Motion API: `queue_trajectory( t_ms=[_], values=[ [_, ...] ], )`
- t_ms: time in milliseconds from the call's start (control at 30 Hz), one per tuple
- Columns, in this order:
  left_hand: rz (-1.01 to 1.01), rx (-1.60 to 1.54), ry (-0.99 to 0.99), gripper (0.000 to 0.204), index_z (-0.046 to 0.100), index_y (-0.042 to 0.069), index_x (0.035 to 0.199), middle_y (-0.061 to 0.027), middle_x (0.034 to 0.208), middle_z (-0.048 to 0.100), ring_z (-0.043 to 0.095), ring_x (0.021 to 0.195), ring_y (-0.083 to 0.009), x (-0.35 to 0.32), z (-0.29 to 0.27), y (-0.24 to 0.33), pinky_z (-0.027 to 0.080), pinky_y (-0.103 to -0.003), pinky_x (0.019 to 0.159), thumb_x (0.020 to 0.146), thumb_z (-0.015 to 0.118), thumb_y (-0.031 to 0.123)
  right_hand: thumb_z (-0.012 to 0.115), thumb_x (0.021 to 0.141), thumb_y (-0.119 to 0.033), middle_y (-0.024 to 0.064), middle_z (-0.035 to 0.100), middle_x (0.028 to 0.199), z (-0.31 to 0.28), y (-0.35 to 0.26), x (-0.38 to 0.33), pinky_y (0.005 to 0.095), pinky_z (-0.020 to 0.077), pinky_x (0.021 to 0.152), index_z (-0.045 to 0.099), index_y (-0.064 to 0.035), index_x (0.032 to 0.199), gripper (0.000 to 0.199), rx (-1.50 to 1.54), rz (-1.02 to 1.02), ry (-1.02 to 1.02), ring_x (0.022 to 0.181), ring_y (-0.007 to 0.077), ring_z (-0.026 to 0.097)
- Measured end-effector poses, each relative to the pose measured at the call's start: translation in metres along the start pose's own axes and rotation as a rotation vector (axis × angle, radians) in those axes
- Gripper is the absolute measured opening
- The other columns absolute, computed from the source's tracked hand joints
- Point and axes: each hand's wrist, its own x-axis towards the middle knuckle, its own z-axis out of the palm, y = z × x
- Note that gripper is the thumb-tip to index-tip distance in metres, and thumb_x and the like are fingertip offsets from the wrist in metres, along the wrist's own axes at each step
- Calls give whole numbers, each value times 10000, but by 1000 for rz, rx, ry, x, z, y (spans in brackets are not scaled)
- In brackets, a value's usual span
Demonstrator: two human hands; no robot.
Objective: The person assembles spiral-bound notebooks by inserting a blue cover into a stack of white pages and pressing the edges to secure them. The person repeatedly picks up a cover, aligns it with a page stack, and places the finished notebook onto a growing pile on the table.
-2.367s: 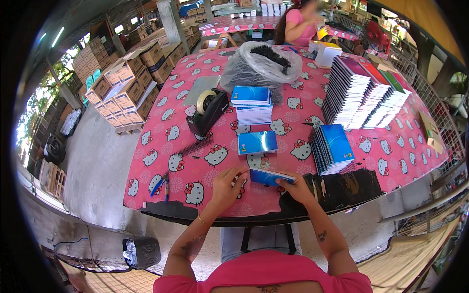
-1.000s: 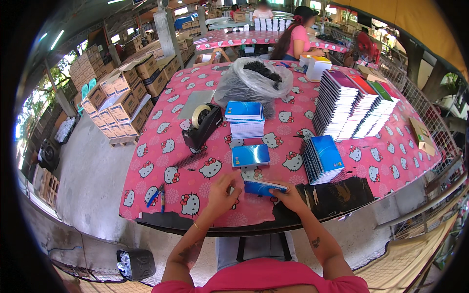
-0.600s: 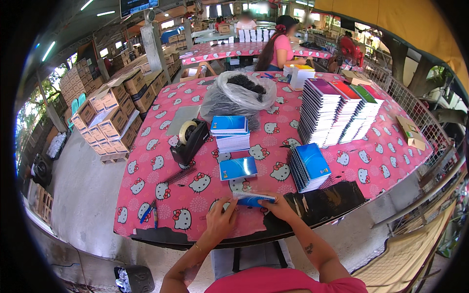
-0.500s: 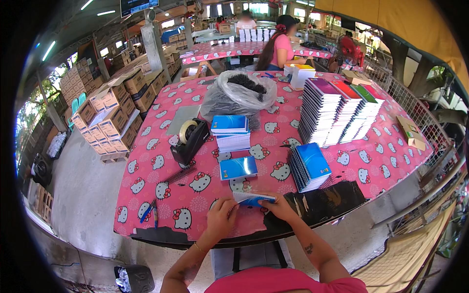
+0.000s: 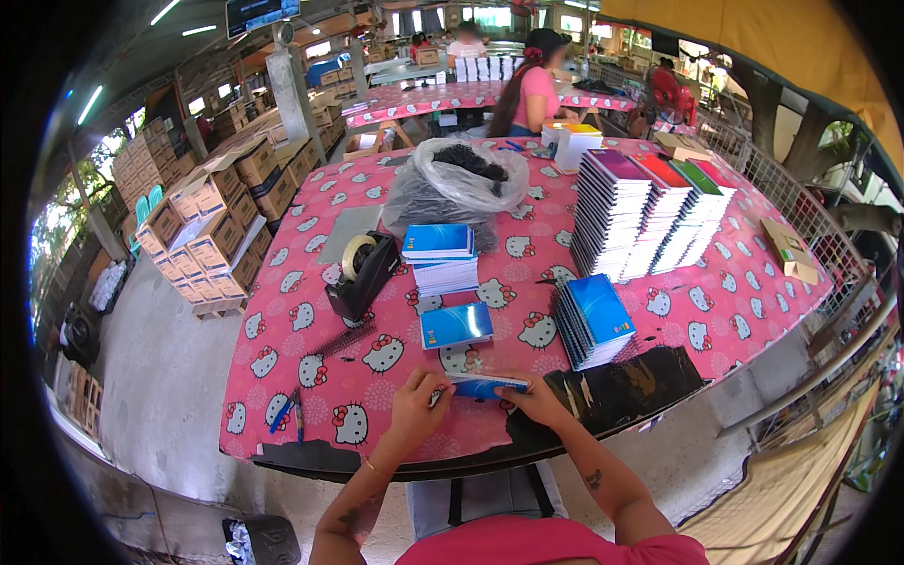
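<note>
Your right hand (image 5: 535, 400) pinches the right end of a blue-covered notebook (image 5: 487, 386), thumb on the near cover, holding it just on the near side of the flat blue notebook (image 5: 457, 326), which lies on the pink cat-print tablecloth (image 5: 381, 395). Your left hand (image 5: 417, 400) is at the held notebook's left end with its fingers bent; whether the tips press on it or only come near, I cannot tell.

Nearer to you than the flat blue notebook and off to its left lie two pens (image 5: 298, 414); to its right and nearer, a torn black patch (image 5: 621, 388) shows. A dark wire coil (image 5: 345, 339) lies to its left, and a stack of spiral-bound blue notebooks (image 5: 595, 320) stands to its right.

Just beyond it rises a stack of blue-covered notebooks (image 5: 441, 273), with a black tape dispenser (image 5: 367, 287) beyond it to the left. Farther behind it sits a clear plastic bag (image 5: 414, 202) of black coils (image 5: 468, 165); beyond it to the right stand tall spiral notebook stacks (image 5: 610, 221) topped in purple, red and green. Well beyond it, a person in a pink shirt (image 5: 537, 97) is at the table's far side.
</note>
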Motion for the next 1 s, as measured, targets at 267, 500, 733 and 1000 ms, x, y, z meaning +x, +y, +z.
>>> queue_trajectory(
  t_ms=[267, 500, 733, 1000],
  values=[
    [2, 116, -102, 163, 666, 96, 994, -89, 971, 615, 653, 746, -273, -4, -2, 23, 531, -376, 596, 844, 729, 113, 665, 943, -66, 1, 677, 1073, -1, 2, 0, 222, 523, 742, 628, -39, 1308, 368, 56, 33, -4, 837, 58, 601],
    [-4, 158, -12, 231, 681, 91, 1071, -121, 1038, 625, 659, 762, -289, 15, -13, 15, 536, -388, 617, 849, 736, 121, 661, 944, -64, -4, 672, 1116, -1, 7, 2, 225, 524, 747, 631, -47, 1306, 364, 34, -15, 9, 863, 62, 604],
    [-42, 94, 11, 223, 681, 79, 1066, -104, 936, 657, 657, 735, -301, 15, -16, -11, 524, -387, 605, 848, 727, 92, 654, 946, -64, -2, 663, 1081, -5, 12, 2, 238, 517, 715, 642, -43, 1272, 327, -12, 50, -11, 849, 63, 592],
    [-66, 129, 137, 335, 659, 75, 1160, -112, 996, 641, 639, 666, -262, -9, 8, 7, 505, -352, 553, 831, 721, 53, 628, 957, -56, 5, 657, 1155, -1, -1, 0, 227, 505, 743, 629, -24, 1280, 325, -3, 38, 19, 888, 66, 590]
  ],
)
